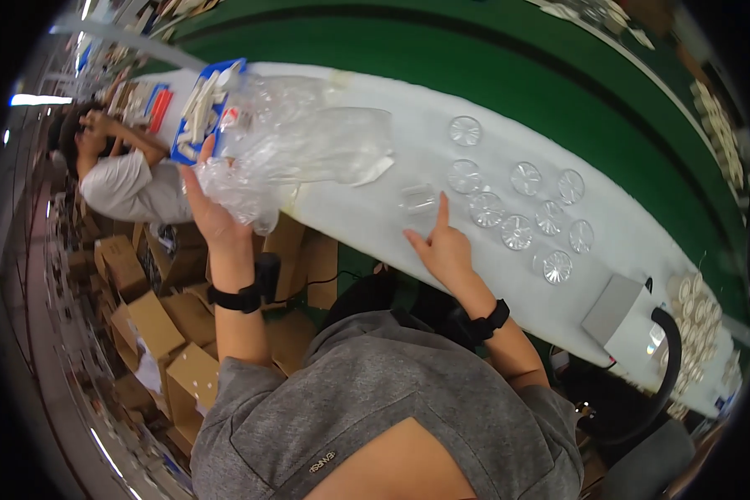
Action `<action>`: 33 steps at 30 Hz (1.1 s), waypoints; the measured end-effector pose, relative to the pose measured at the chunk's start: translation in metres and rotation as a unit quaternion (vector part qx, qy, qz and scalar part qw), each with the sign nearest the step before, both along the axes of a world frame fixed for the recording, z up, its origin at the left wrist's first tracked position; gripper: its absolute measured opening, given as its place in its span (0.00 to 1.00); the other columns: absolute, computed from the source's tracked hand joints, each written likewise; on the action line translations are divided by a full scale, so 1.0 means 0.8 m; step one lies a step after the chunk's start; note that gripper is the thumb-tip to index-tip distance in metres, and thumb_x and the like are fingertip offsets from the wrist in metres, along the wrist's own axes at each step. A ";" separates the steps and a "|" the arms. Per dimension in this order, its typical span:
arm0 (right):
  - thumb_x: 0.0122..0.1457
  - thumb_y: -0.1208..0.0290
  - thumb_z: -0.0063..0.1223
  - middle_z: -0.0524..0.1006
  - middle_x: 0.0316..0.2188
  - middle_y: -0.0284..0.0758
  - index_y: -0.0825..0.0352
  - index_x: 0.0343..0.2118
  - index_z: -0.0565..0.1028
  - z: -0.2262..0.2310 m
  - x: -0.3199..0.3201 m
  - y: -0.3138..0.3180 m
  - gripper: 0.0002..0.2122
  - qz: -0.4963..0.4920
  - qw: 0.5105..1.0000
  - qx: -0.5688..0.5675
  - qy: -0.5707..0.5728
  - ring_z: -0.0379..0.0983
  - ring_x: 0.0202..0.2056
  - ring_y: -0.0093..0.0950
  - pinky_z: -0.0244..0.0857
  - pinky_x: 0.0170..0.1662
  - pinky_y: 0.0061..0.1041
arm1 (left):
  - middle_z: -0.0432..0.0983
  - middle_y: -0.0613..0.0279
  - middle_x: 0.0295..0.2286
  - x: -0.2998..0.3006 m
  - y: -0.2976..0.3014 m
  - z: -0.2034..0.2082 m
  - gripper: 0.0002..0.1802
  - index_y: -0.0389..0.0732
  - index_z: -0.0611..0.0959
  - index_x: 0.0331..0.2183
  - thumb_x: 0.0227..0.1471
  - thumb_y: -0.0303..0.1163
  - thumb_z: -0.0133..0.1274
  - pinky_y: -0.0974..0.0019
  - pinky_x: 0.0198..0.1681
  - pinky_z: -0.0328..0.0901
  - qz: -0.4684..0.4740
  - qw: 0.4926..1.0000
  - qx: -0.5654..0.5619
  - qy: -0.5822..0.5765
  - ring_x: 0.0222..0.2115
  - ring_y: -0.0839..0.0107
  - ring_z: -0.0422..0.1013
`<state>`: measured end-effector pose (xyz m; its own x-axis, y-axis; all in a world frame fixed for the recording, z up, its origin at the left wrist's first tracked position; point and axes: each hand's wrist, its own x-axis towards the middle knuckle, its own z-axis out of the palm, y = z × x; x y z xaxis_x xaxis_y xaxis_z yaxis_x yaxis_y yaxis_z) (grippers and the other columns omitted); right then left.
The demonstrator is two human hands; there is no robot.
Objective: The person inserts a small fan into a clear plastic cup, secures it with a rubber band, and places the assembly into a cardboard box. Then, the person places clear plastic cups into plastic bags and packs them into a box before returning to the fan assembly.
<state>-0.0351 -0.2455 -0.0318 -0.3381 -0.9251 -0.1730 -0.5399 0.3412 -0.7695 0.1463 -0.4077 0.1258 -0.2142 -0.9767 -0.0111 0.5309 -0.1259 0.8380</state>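
At the left, my left hand [214, 212] is at the crumpled end of a clear plastic bag [308, 142], which bunches against its palm. One finger stretches upward beside the plastic; the others are partly hidden by it. Near the middle of the table, my right hand [448, 254] has its index finger extended and its thumb spread apart, with nothing held. Just beyond that fingertip, a clear plastic cup [418, 200] lies on its side. To the right stand several clear round cups [517, 232] with ribbed, star-like patterns, spread apart on the white table [375, 221].
A blue tray [177, 154] of white parts sits past the bag, and a person [133, 185] works beyond it. On the right are a grey box [612, 307], a black curved tube [673, 358] and many pale round pieces [696, 321]. Cardboard boxes [154, 325] crowd the floor at left.
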 end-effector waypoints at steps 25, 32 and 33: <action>0.43 0.70 0.54 0.58 0.47 0.40 0.65 0.54 0.45 -0.018 0.354 -0.111 0.36 0.136 0.902 0.058 -0.407 0.60 0.44 0.29 0.56 0.45 0.23 | 0.66 0.58 0.33 0.265 0.077 -0.276 0.36 0.36 0.63 0.44 0.49 0.57 0.20 0.71 0.37 0.58 0.025 0.997 0.076 -0.012 0.33 0.71 0.63; 0.45 0.76 0.50 0.64 0.41 0.35 0.69 0.46 0.61 -0.172 0.390 -0.208 0.23 0.153 0.883 0.209 -0.393 0.62 0.41 0.24 0.56 0.44 0.21 | 0.58 0.51 0.43 0.307 0.048 -0.387 0.29 0.37 0.50 0.51 0.51 0.40 0.34 0.63 0.45 0.54 0.175 0.950 0.070 -0.249 0.44 0.63 0.57; 0.45 0.76 0.51 0.65 0.41 0.36 0.70 0.44 0.62 -0.201 0.382 -0.227 0.21 0.162 0.919 0.173 -0.314 0.62 0.42 0.26 0.56 0.45 0.22 | 0.59 0.51 0.43 0.320 0.046 -0.398 0.30 0.37 0.50 0.51 0.49 0.35 0.39 0.64 0.45 0.55 0.212 0.952 0.096 -0.199 0.44 0.63 0.58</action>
<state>0.2707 -0.4274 -0.1927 0.2126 -0.8123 -0.5431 -0.1417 0.5243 -0.8396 0.4023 -0.3712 -0.1925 0.2573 -0.9463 -0.1956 0.2133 -0.1418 0.9666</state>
